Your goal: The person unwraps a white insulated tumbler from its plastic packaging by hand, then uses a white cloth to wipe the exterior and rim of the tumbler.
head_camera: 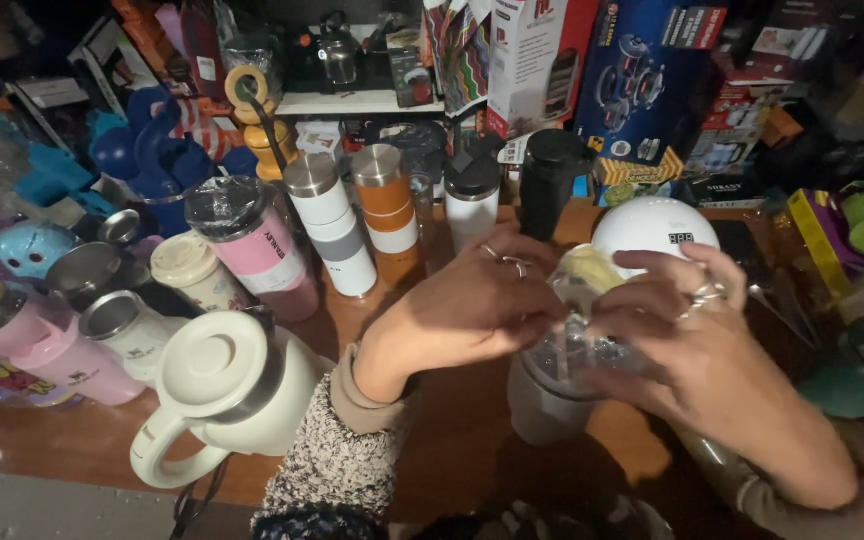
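I see both hands meeting over a grey tumbler [544,405] standing on the wooden table [82,440], close to the near edge. My left hand [472,305] has its fingers curled and pinched on the clear plastic wrap [584,300] bunched over the tumbler's mouth. My right hand [687,340] is half closed around the wrap from the other side, its fingertips [652,268] pulling at it. Neither hand seems to hold the tumbler's body itself.

That is the risk, I think: a hard tug on the wrap could tip the unbraced tumbler. The cream jug [227,395] sits just left of my forearm, and the pink cup [257,245] and orange-banded flask [387,200] crowd behind (a packed table). A jerking elbow could knock one over. The wrap may also tear unevenly in this dim light.
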